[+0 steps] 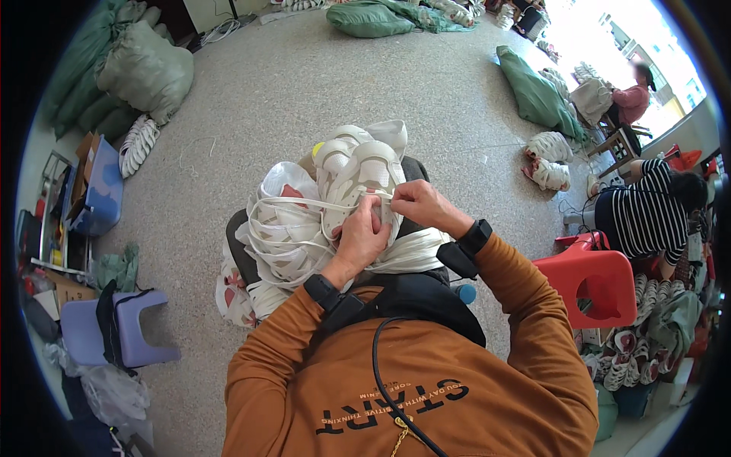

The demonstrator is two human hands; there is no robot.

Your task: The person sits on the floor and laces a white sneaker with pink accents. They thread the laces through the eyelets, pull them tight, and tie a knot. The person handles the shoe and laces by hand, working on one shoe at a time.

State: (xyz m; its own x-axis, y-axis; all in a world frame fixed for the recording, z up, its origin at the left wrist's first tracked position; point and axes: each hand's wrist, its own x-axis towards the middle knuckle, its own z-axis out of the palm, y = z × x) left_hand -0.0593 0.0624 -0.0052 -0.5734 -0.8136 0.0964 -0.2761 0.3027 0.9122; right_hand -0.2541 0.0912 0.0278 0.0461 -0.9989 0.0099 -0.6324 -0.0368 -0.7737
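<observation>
Speckled grey floor [320,84] carries the load. Green sacks [145,68] at 10 o'clock, red stool [601,286] at 3. Lilac stool [129,327] at 8.

bright daylight | blown-out glare upper right | soft shadows | sharp centre | fisheye-bent, dark rim

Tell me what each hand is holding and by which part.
Both hands work one white shoe on the lap. The left hand presses its side; the right hand pinches a white lace at the shoe's edge.

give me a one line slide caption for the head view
Left hand steadies a white shoe upper while the right hand pulls a white lace.
</observation>
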